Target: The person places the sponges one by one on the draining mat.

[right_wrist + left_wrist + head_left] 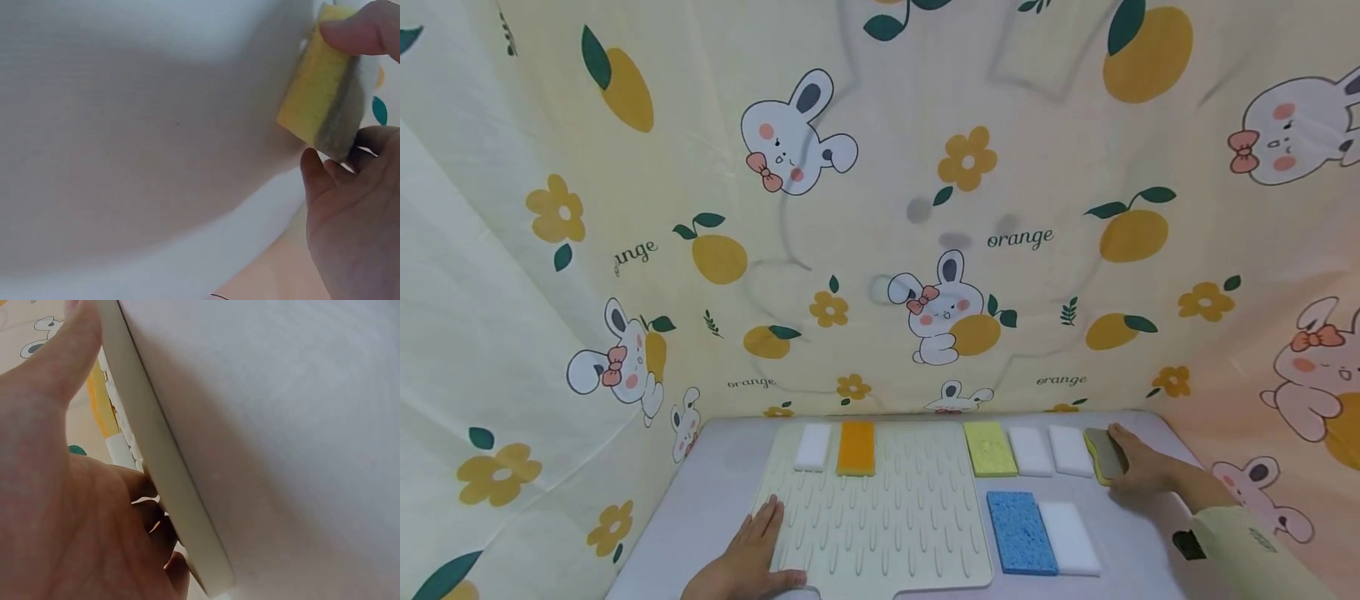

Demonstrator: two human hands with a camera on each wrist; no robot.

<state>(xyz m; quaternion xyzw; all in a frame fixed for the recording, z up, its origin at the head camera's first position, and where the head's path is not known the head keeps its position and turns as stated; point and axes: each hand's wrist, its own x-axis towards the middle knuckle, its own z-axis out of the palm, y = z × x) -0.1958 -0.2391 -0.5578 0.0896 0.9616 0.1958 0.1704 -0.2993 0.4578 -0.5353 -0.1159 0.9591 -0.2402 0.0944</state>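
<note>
At the table's back right, my right hand [1142, 464] holds a yellow-and-grey sponge [1105, 457] between thumb and fingers. The right wrist view shows the sponge [319, 87] with its thick yellow layer against the grey one, the thumb at one end and fingers at the other. My left hand [748, 552] rests with straight fingers on the left edge of a cream ridged board [917, 517]. Seen from the left wrist, the board's rim [169, 469] lies against the hand. On the board are a white sponge [812, 447] and an orange sponge [856, 448].
Right of the board stand a yellow-green sponge [990, 449] and two white sponges, one of them beside the held sponge [1071, 451]. Nearer lie a blue sponge [1021, 533] and another white sponge [1069, 538], side by side. Printed curtains [880, 208] enclose the white table [677, 517].
</note>
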